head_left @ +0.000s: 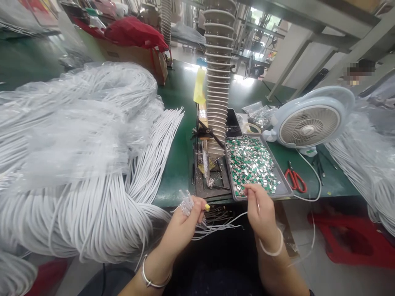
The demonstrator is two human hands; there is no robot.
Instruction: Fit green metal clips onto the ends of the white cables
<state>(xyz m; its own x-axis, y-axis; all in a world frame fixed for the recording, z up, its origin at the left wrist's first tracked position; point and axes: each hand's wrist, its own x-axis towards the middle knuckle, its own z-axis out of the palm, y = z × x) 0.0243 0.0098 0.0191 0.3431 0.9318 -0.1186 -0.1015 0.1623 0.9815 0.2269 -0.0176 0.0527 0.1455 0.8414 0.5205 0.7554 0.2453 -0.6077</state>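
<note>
My left hand (185, 222) is closed around a bunch of thin white cable ends (187, 204), held upright just below the table's front edge. My right hand (261, 209) is pinched shut at the near rim of a grey metal tray (285, 187); a thin white wire (228, 222) runs from it toward the left hand. The tray holds a heap of small green and silver parts (251, 162). A soldering jig (207, 164) stands between the hands, just beyond them.
A large pile of white cables (77, 164) under clear plastic fills the left of the green table (175, 123). A white fan (310, 123), red scissors (295, 179), a ribbed hose (217, 78), a phone (232, 122) and more cables (367, 164) are on the right.
</note>
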